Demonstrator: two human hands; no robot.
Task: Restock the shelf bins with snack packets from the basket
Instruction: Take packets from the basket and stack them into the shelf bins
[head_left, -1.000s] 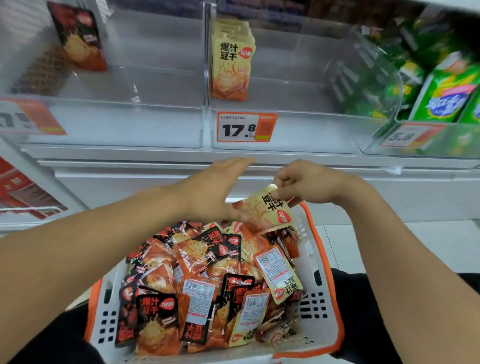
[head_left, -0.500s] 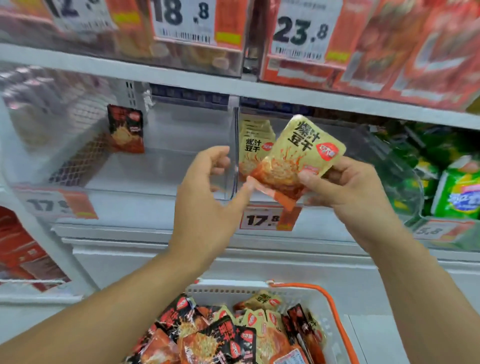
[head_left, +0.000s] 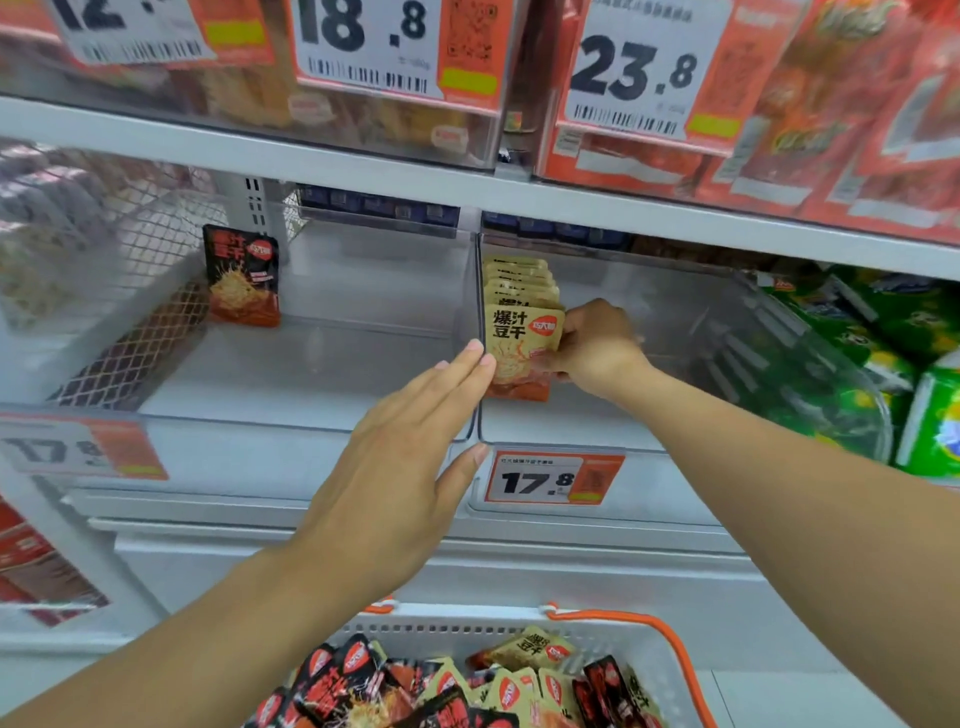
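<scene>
The white shelf (head_left: 363, 182) carries clear plastic bins side by side. The left bin (head_left: 311, 374) holds one black-and-orange packet (head_left: 241, 275) standing upright near its back left corner. The middle bin (head_left: 597, 415), marked by a 17.8 price tag (head_left: 553, 478) on its front edge, holds a row of yellow packets (head_left: 517, 280) standing against its left wall. Below the shelf, the white basket (head_left: 623, 654) with an orange handle is heaped with yellow and black snack packets.

The left hand (head_left: 400, 467) is released — fingers straight, their tips touching the divider between the two bins. The right hand (head_left: 592, 345) reaches into the middle bin, its grip pinching a yellow packet (head_left: 522, 343) by its right edge — upright, at the front of the row.
</scene>
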